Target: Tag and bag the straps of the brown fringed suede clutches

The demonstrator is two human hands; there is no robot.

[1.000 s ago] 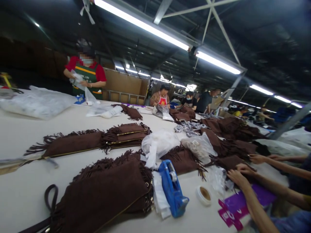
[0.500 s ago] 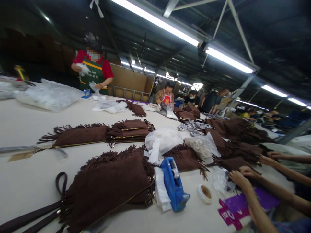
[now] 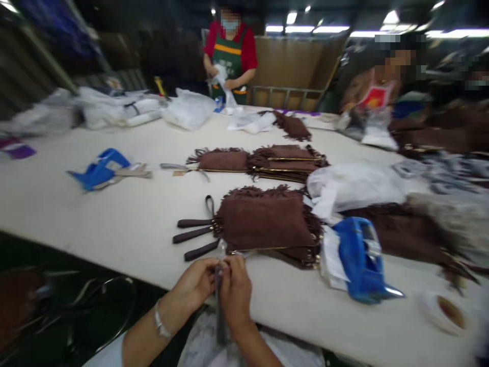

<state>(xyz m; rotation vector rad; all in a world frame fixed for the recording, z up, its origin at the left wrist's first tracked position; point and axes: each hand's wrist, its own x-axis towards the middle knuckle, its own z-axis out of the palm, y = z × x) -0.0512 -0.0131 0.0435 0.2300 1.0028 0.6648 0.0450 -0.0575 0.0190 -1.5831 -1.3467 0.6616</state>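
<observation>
Head view: we mark the front stack of brown fringed zip clutches (image 3: 263, 219) as landmark, lying flat on the white worktable (image 3: 133, 234). Our two hands sit just in front of its left end, close together at the table edge. Our right hand (image 3: 236, 290) is closed around a narrow grey strip (image 3: 220, 313), held roughly upright; our left hand (image 3: 198, 280) has its fingers curled in, tips pinching near the strip's upper end. Blur here, so we'd say the strip is possibly a wrapped wrist strap. Our left wrist wears a bracelet (image 3: 160, 320). Dark wrist straps (image 3: 193, 235) stick out from the stack's left side. Just right of the stack: a blue tape dispenser (image 3: 359, 260), then, further right and nearer us, a tape roll (image 3: 451, 312). Behind the stack, more brown clutches (image 3: 282, 164); behind it to the right, a white plastic bag (image 3: 359, 187). Well left of it, a second blue dispenser (image 3: 101, 171). Far behind it, a co-worker in a green apron (image 3: 229, 53) has both hands on white plastic (image 3: 221, 76).
</observation>
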